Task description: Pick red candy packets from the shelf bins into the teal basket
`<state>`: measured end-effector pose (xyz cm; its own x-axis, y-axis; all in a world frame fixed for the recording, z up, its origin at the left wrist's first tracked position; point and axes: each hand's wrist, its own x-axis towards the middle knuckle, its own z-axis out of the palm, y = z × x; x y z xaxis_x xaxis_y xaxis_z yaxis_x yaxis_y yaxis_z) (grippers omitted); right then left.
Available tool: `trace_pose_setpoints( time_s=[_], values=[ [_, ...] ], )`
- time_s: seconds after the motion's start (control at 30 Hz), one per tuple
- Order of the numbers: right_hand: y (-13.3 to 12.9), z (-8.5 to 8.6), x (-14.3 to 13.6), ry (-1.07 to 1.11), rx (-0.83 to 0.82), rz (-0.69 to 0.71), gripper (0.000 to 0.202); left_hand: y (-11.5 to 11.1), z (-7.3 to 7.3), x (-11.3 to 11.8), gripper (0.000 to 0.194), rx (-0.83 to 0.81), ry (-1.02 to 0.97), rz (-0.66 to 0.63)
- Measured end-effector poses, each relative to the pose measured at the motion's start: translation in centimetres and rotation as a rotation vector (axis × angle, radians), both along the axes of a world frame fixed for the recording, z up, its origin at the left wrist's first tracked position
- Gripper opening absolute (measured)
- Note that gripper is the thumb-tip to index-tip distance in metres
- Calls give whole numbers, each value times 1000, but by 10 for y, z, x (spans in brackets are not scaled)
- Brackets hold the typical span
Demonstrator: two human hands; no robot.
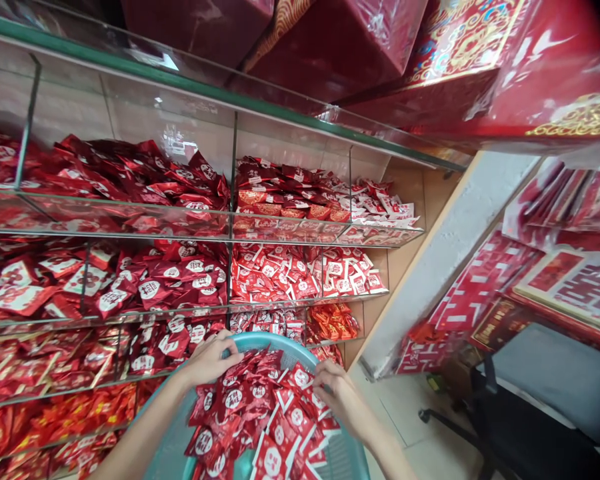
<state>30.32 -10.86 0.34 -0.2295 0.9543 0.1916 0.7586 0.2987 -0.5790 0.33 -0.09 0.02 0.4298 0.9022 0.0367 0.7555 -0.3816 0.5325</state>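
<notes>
A teal plastic basket (pixel 349 445) is in front of me, low in the view, heaped with small red packets. Dark red packets (pixel 233 398) with white round labels fill its left part, and brighter red, white-edged packets (pixel 279 435) fill the right. My left hand (pixel 211 360) is closed at the basket's far left rim, thumb on the inner side by the packets. Across from it, my right hand (pixel 336 392) has its fingers curled at the right rim, beside the packets. Its fingertips are partly hidden.
Glass-divided shelves (pixel 130 220) with red packets stand close ahead, including orange-red packets (pixel 333 323) low down. Large red boxes (pixel 330 47) sit on the top shelf. At right are a white pillar (pixel 430 267), a black chair (pixel 525 413) and stacked red paper goods (pixel 570 280).
</notes>
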Motion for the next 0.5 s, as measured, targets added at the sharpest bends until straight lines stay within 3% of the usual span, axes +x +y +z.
trace_pose_setpoints(
  time_s=[0.1,0.33,0.5],
  values=[
    [1,4,-1,4,0,4,14,-1,1,0,33,-8,0,3],
    [13,39,-31,125,148,59,17,-1,-1,-1,30,0,-7,11],
    [13,37,-58,269,194,62,21,-1,-2,-1,30,14,-14,8]
  ],
)
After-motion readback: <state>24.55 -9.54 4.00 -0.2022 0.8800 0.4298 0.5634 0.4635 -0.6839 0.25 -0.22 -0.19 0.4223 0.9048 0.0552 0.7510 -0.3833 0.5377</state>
